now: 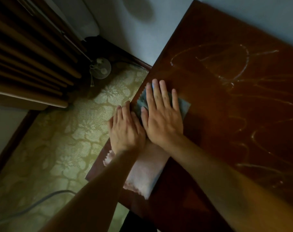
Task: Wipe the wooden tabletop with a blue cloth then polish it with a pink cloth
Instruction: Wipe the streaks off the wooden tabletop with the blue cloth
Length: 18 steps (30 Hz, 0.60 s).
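Note:
The dark wooden tabletop [226, 101] fills the right of the view and carries pale curved smear marks. A blue cloth [184, 106] lies near its left edge. My right hand [162, 114] presses flat on the blue cloth with fingers straight. Beside it, my left hand [125, 128] lies flat at the table's left edge, its fingertips reaching the cloth's near corner. A folded pink cloth [144, 174] lies on the table under my forearms, closer to me.
Left of the table is floor covered with a pale green floral pattern [67, 139]. A small round fan [100, 67] stands by brown curtains [25, 56]. A grey cable [33, 205] crosses the floor at lower left. A pale wall runs behind the table.

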Tool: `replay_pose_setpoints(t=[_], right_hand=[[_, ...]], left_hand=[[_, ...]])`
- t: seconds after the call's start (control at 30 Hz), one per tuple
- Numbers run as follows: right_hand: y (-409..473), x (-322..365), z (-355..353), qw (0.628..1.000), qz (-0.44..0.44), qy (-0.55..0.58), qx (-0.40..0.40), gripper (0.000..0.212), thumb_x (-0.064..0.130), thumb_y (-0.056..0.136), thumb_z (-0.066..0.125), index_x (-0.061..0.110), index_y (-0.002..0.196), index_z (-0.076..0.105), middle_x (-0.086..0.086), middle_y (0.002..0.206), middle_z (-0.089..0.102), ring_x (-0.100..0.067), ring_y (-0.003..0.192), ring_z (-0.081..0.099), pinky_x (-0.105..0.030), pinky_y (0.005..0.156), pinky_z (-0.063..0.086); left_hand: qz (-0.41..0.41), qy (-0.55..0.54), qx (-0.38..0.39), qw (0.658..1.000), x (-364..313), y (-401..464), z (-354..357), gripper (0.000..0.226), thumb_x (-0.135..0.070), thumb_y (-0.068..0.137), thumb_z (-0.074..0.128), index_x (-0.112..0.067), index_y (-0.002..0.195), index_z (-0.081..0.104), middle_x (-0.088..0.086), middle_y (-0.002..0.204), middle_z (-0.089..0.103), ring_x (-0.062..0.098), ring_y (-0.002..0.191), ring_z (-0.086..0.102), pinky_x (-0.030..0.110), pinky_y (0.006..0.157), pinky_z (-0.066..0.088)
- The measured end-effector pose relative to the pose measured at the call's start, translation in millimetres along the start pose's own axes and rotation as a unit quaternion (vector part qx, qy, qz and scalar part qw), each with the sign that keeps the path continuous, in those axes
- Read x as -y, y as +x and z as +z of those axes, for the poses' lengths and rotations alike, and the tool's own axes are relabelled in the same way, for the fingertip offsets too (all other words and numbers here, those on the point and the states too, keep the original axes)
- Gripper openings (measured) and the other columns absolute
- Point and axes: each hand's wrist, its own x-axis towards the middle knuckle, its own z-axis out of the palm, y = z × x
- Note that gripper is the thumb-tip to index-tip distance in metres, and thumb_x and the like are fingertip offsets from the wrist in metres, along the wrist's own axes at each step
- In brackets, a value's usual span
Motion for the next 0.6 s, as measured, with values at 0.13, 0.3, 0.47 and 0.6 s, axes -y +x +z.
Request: replay_pose_setpoints(t=[0.13,0.3,0.47,0.6], right_hand=[[67,-60,-22,0.999,0.024,-0.048,0.006,0.07,0.046,0.102,-0.001,0.012,0.162,0.003,-0.01,0.171,0.0,-0.025,0.158,-0.004,-0.05,0.127,-0.001],[84,-44,-24,0.994,0.108,-0.008,-0.022,0.067,0.044,0.105,0.009,0.008,0.162,0.004,-0.014,0.17,0.001,-0.028,0.158,-0.003,-0.052,0.127,0.002],[38,1,-12,0.999,-0.046,-0.011,0.022,0.067,0.045,0.106,0.014,0.01,0.162,0.006,-0.012,0.171,0.001,-0.026,0.158,-0.003,-0.051,0.127,0.002],[96,-46,-27,0.999,0.0,-0.037,0.002,0.066,0.047,0.106,0.01,0.014,0.163,0.008,-0.008,0.171,0.003,-0.024,0.158,-0.002,-0.049,0.127,0.002]], left_hand=[[0.01,-0.002,-0.013,1.0,-1,2,1,0.044,-0.029,0.104,0.024,-0.012,0.141,0.041,0.006,0.132,0.057,0.024,0.125,0.052,0.044,0.106,0.034],[0.009,0.007,-0.019,1.0,-1,3,2,0.044,-0.031,0.104,0.024,-0.013,0.138,0.044,0.003,0.123,0.06,0.02,0.114,0.055,0.041,0.103,0.035],[0.005,-0.006,-0.015,1.0,-2,2,0,0.048,-0.033,0.102,0.02,-0.009,0.132,0.048,0.008,0.122,0.062,0.023,0.111,0.058,0.039,0.099,0.036],[-0.004,-0.013,-0.017,1.0,-4,2,0,0.047,-0.034,0.103,0.02,-0.012,0.136,0.047,0.005,0.125,0.061,0.022,0.115,0.057,0.042,0.103,0.036]])
